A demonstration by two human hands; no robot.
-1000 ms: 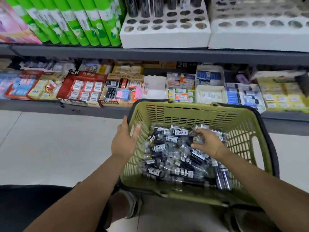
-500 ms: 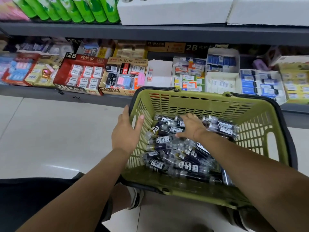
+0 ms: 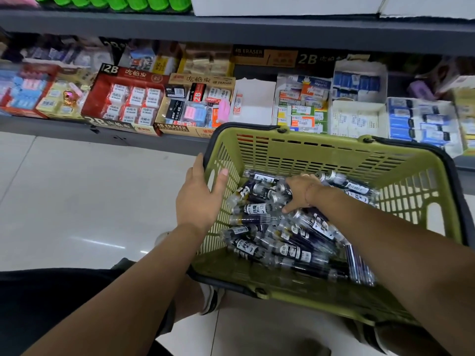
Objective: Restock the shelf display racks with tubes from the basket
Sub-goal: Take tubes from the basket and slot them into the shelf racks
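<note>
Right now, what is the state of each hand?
Left hand: open, gripping the green basket rim.
Right hand: down among the tubes; grasp cannot be told.

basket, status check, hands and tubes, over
Left hand gripping the green basket rim. Right hand down in the tubes, grasp unclear. Nothing blocking the pile.

Right hand [image 3: 299, 192] fingertips buried among tubes [image 3: 288, 237]; labels blurred
</note>
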